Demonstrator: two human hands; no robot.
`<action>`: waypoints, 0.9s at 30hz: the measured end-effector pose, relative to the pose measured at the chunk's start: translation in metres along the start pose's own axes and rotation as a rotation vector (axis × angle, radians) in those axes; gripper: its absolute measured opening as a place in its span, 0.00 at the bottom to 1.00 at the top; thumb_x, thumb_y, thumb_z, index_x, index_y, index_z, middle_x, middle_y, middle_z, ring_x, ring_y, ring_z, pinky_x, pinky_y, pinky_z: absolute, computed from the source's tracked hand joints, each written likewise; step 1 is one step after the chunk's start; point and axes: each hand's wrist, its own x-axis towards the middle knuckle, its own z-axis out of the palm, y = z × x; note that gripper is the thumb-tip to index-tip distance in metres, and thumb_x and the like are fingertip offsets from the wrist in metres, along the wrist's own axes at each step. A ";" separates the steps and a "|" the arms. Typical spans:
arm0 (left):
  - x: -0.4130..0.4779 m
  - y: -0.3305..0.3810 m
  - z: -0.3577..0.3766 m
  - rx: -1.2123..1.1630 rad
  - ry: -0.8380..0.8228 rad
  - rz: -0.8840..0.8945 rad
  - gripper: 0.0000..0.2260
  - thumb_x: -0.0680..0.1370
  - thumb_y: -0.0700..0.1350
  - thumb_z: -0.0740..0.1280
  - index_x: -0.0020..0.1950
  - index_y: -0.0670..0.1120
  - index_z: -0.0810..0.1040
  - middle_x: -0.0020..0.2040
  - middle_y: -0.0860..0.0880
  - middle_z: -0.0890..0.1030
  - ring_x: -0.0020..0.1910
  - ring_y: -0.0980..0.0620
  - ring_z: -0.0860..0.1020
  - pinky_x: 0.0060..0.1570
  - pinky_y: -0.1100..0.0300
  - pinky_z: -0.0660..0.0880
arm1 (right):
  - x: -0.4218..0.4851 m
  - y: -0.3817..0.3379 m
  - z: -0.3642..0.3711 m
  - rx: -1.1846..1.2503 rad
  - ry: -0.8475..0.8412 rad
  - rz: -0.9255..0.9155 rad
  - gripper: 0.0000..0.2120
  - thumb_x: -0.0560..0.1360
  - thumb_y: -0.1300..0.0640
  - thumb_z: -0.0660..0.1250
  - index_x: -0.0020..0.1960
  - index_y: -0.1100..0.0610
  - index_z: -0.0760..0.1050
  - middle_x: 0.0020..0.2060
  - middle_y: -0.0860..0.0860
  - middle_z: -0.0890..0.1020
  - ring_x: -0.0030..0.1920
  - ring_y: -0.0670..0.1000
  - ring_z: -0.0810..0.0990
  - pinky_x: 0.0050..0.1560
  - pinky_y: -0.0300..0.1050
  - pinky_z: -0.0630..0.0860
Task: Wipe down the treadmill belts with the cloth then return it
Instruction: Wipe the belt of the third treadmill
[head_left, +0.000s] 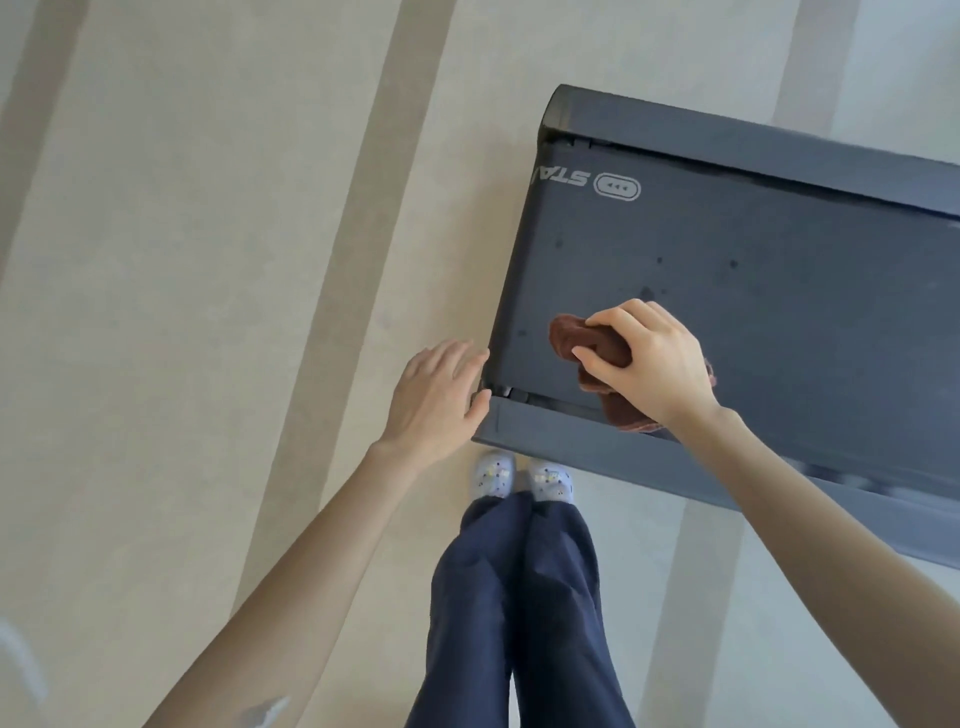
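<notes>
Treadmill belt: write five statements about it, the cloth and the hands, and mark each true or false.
1. The right hand grips a brown cloth on the treadmill belt. True.
2. The left hand holds a spray bottle. False: it holds nothing, and its fingers lie open at the treadmill's end corner.
3. The belt is spotless. False: dark spots show beyond the cloth.
4. A white marking is printed near the belt's end. True.
5. The person stands on the belt. False: both feet are on the floor beside the treadmill.
</notes>
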 end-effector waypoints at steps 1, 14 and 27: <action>0.011 -0.007 0.022 0.003 -0.010 0.004 0.21 0.79 0.51 0.57 0.71 0.46 0.66 0.71 0.46 0.68 0.71 0.47 0.64 0.70 0.51 0.59 | 0.003 0.012 0.023 0.000 0.007 0.009 0.11 0.72 0.50 0.71 0.50 0.55 0.79 0.42 0.50 0.80 0.43 0.55 0.77 0.42 0.43 0.71; 0.129 -0.083 0.309 0.073 -0.048 -0.019 0.27 0.79 0.58 0.51 0.75 0.45 0.57 0.75 0.47 0.60 0.74 0.49 0.58 0.72 0.52 0.55 | 0.042 0.177 0.312 -0.045 0.072 -0.059 0.12 0.73 0.52 0.71 0.55 0.54 0.81 0.47 0.54 0.78 0.47 0.58 0.76 0.47 0.53 0.73; 0.175 -0.090 0.412 -0.153 0.335 0.023 0.29 0.76 0.58 0.56 0.74 0.43 0.61 0.75 0.48 0.61 0.72 0.51 0.63 0.67 0.58 0.64 | 0.094 0.240 0.400 -0.274 0.415 -0.082 0.13 0.75 0.41 0.63 0.49 0.47 0.82 0.39 0.49 0.80 0.39 0.54 0.78 0.34 0.40 0.63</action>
